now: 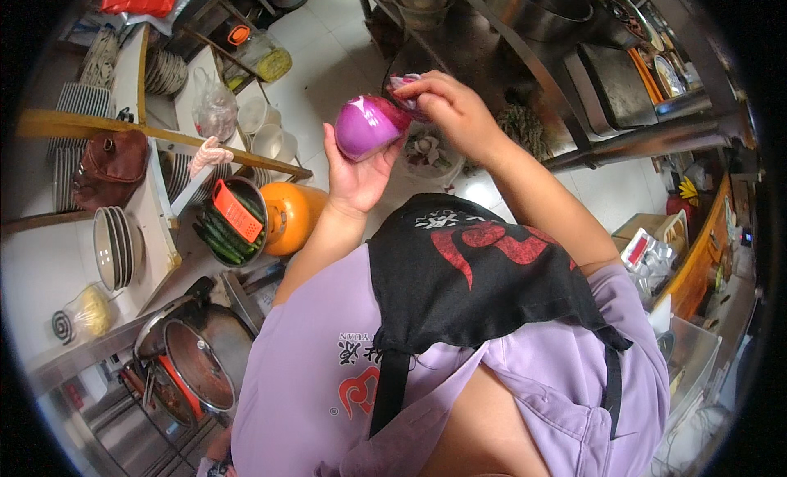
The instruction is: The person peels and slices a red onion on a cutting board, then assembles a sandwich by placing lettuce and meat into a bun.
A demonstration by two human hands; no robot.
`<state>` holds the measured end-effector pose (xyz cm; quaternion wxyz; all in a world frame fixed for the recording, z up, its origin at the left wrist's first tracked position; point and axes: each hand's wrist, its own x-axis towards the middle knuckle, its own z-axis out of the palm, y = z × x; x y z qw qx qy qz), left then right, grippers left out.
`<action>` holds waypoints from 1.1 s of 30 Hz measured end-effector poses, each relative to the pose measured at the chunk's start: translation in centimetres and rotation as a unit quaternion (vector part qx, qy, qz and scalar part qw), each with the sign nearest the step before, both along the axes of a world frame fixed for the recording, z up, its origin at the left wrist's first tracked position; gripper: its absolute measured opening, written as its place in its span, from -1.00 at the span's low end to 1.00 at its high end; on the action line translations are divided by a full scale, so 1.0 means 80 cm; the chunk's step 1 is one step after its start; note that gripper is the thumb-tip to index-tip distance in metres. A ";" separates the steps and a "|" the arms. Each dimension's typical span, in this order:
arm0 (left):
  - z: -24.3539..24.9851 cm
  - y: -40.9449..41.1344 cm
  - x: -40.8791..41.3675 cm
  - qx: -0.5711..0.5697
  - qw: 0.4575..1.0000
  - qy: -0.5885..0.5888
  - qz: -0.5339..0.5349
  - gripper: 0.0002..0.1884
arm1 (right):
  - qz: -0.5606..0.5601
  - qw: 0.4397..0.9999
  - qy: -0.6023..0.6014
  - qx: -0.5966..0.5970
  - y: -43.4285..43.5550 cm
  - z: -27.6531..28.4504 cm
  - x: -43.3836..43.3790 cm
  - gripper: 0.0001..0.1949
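Observation:
A shiny purple onion (369,126), partly peeled, rests in my left hand (359,176), which cups it from below with the thumb at its side. My right hand (452,111) is at the onion's upper right, its thumb and fingers pinching a piece of loose purple onion skin (406,82). Below the hands stands a container with pale and purple scraps (427,151), partly hidden by my left hand and the onion.
At the left are an orange gas cylinder (295,216), a pot of cucumbers (224,249) with an orange grater (238,211) on top, and shelves with stacked bowls (117,248). Steel racks (572,157) stand at the right. Part of another person's arm (218,446) shows at the lower left.

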<state>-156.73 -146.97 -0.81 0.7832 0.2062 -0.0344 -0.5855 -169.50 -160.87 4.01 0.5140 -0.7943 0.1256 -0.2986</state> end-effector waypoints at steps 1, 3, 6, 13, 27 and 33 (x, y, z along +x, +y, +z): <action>0.003 0.000 -0.002 0.023 0.999 -0.013 0.018 -0.26 | 0.002 0.997 -0.010 -0.077 0.012 0.012 0.001 -0.77; 0.007 -0.001 -0.007 0.041 0.998 -0.030 0.035 -0.28 | -0.029 0.993 -0.009 -0.112 0.034 0.030 0.006 -0.72; 0.011 -0.006 -0.017 0.037 0.998 -0.038 0.038 -0.21 | -0.069 0.984 0.005 -0.162 0.030 0.017 0.007 -0.79; -0.025 -0.003 -0.006 0.055 0.995 -0.061 -0.055 -0.25 | -0.056 0.975 -0.014 -0.215 0.033 -0.003 0.010 -0.86; -0.028 0.002 0.010 0.031 0.981 -0.183 -0.061 -0.25 | -0.092 0.940 -0.049 0.324 0.023 -0.051 0.013 -0.89; -0.036 0.006 0.007 0.090 0.968 -0.232 0.014 -0.24 | -0.014 0.992 0.049 0.112 0.012 -0.047 0.020 -0.84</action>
